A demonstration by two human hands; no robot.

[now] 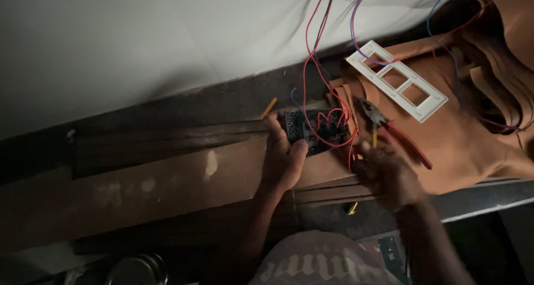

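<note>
Dim light, head view looking down on a cluttered bench (167, 174) of stacked wooden boards set against a white wall (139, 46). Left hand (283, 160) is closed around the near edge of a dark switch module block (314, 130), thumb on top, pinning it on the boards; its back is a nest of red wires (334, 124) looping among the terminals. Right hand (386, 174) is closed on the red handles of combination pliers (389, 129), jaws pointing up and left toward the right edge of the block, close to the wire loops; whether the jaws have a wire caught I cannot tell, too dark and small. A thin yellow piece runs down through that hand, nature unclear. White three-window switch plate (397, 80) lies well apart to the upper right on brown sheet material (461, 135), with blue wires (359, 18) and red ones hanging down the wall toward it. Judgement: the work in hand looks like dressing or gripping a wire at the block's terminals. To do it well, keep the left hand firm so the block cannot twist, work only with the plier tips on one strand, keep neighbouring loops clear of the jaws, and pull along the wire rather than sideways. More light would help
</note>
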